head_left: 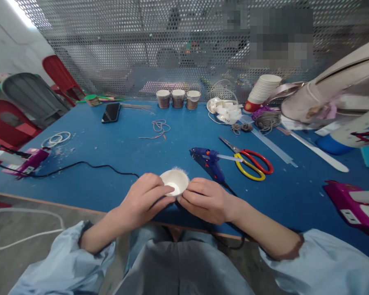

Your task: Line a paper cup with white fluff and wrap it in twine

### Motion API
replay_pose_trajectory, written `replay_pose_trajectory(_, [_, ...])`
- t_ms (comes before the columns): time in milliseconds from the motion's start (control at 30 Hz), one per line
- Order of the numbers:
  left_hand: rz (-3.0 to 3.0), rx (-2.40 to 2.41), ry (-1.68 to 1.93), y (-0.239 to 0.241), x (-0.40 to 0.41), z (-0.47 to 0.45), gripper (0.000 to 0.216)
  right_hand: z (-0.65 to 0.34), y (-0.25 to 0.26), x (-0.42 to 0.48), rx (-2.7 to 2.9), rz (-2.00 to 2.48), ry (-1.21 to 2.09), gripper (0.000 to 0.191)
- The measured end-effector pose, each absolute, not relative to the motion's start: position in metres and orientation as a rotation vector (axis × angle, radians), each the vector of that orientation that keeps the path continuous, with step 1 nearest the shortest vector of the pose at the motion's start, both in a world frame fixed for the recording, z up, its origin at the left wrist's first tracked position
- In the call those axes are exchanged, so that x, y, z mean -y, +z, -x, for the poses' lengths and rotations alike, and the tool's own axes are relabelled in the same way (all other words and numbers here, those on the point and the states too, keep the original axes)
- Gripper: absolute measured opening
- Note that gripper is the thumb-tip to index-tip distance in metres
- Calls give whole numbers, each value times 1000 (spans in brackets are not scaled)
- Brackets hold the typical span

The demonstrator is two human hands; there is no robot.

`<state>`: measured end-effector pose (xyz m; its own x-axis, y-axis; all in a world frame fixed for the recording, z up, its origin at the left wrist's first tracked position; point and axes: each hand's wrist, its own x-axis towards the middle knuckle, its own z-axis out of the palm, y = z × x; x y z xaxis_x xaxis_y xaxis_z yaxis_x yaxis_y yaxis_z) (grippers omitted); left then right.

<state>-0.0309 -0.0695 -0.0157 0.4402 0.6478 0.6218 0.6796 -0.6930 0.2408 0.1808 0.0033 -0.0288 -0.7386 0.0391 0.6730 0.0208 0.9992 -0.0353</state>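
Observation:
Both my hands hold a small white paper cup above the near edge of the blue table, its open mouth turned toward me. My left hand grips its left side with the thumb along the rim. On the cup's right side my right hand pinches the lower rim. A blue glue gun lies just behind my right hand, its black cord running under my wrist.
Red and yellow scissors lie right of the glue gun. Three wrapped cups, a stack of paper cups, ribbon and twine stand at the back. A phone, purple power strips and a perforated metal screen are also there.

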Motion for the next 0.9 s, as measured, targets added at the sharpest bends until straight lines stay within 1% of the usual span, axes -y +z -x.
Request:
replay_pose_trajectory(133, [2622,1204,-1074,-16,72,34,11,-191,-30,-4,2551,2,-56,13])
replay_pose_trajectory(200, [2632,1227,-1061,-16,73,34,11,-195,-26,0,2523,39,-38,15])
replay_pose_trajectory(367, [2592,1306,-1054,-16,76,28,13,-183,-11,21,2215,282,210,28])
replay_pose_trajectory(500, [2525,1394,-1151,-20,79,21,11,-162,-13,33,2280,267,411,39])
replay_pose_trajectory(567, [2463,1389,-1223,-22,80,17,11,-157,-21,33,2349,290,379,49])
replay_pose_trajectory(633, [2391,1365,-1253,-23,80,14,12,-157,-30,32,2390,359,279,58])
replay_pose_trajectory(767, [2301,1430,-1167,-27,83,13,14,-161,-36,29,2426,469,130,67])
replay_pose_trajectory(900, [2265,1545,-1123,-33,86,13,17,-160,-31,30,2439,519,106,70])
